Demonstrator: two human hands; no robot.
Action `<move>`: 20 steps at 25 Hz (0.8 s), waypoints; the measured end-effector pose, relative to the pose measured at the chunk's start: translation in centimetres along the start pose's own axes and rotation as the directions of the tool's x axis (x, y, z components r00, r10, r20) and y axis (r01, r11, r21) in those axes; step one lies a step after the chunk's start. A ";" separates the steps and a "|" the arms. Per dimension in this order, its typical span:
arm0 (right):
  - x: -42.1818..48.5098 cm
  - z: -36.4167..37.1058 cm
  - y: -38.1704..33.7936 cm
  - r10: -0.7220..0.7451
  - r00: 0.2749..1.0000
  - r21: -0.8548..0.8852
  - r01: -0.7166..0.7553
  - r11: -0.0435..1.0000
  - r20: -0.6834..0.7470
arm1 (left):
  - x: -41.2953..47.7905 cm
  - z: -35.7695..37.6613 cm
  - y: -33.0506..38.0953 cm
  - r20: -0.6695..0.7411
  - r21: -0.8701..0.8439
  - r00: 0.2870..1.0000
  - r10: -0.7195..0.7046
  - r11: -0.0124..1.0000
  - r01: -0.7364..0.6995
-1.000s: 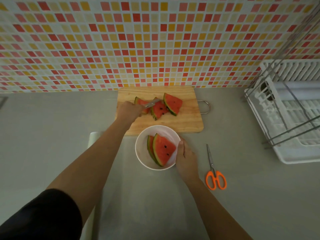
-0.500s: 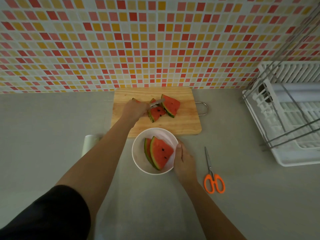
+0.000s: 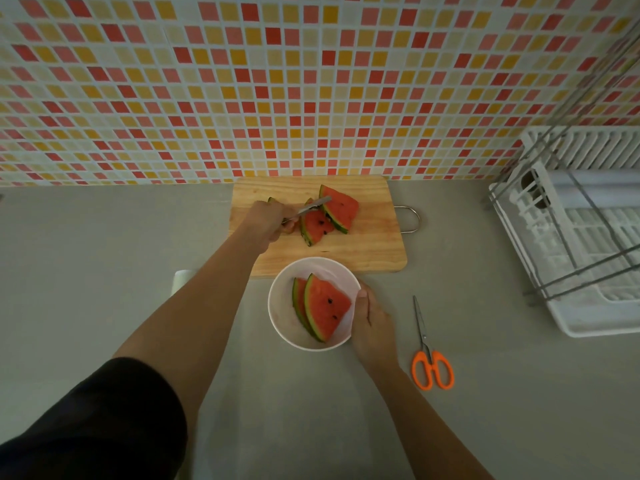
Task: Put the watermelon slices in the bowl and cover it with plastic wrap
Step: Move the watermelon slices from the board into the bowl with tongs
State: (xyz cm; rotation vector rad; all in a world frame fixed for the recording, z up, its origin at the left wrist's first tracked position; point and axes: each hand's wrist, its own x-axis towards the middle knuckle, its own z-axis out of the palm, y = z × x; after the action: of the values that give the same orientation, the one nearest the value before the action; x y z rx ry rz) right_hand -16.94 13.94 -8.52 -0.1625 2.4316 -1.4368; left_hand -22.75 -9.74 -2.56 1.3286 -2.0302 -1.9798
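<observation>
Mosaic tiles in red, orange and cream cover the far wall point(image 3: 311, 81), and the grey table point(image 3: 104, 271) runs up to it. At the right edge sits a white dish rack point(image 3: 588, 317) with metal rods across it. A wooden cutting board point(image 3: 367, 251) lies against the wall, its wire handle pointing right. Just near of it stands the white bowl point(image 3: 280, 317), and two watermelon slices point(image 3: 323, 306) lean together inside. More slices point(image 3: 341, 207) lie overlapping on the board. The left hand point(image 3: 268, 220) is closed around a metal utensil point(image 3: 313, 206) whose tip rests on those slices; whether it is tongs or a knife I cannot tell. The right hand point(image 3: 372, 323) grips the bowl's right rim, thumb on the edge. A white roll point(image 3: 181, 278) peeks out from behind the left forearm. Orange-handled scissors point(image 3: 431, 365) lie right of the bowl.
</observation>
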 end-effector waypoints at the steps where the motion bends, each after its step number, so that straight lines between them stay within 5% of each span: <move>1: 0.0 0.0 0.0 0.009 1.000 0.000 -0.009 1.000 -0.006 | -0.7 -1.0 0.0 0.002 -0.027 1.000 0.016 1.000 -0.016; 7: 0.0 0.0 -0.4 0.001 1.000 0.021 -0.001 1.000 -0.025 | -8.8 -6.5 -4.8 0.132 0.010 0.985 0.115 0.993 -0.117; 13: -0.1 0.1 -0.4 0.025 0.999 -0.015 -0.026 1.000 -0.027 | -13.8 -5.3 -8.5 0.025 0.415 0.967 0.253 0.877 -0.241; 17: 0.0 0.0 -0.4 -0.008 1.000 -0.026 0.008 1.000 -0.021 | -14.5 -4.3 -6.3 0.189 0.674 0.927 0.324 0.644 -0.362; 20: -0.1 0.1 -0.3 -0.025 1.000 -0.018 0.024 1.000 -0.013 | -14.6 -5.4 -4.5 0.156 0.807 0.872 0.463 0.449 -0.383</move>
State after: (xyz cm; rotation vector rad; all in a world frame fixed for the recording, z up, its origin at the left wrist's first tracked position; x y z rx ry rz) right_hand -16.83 13.77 -8.29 -0.1881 2.4621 -1.4310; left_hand -8.05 -5.26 2.55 0.7223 -2.9923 -0.6879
